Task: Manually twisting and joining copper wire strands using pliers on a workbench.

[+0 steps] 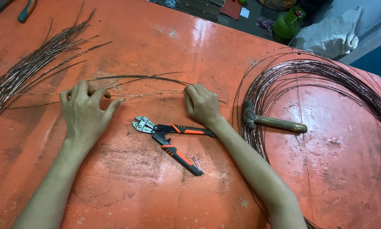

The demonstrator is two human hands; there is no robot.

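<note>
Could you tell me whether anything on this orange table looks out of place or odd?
Nothing looks damaged. The hammer lies on the edge of the wire coil, and the cutters lie open between the left hand and right hand, which press on cut wires.

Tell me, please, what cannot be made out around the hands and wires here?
- Head view: right hand covers its fingertips' grip on the wire strands.
- Wire coil: cut off by right edge.
- Tool handles: cut off by top edge.
- Cutters: jaws too small to read.
</note>
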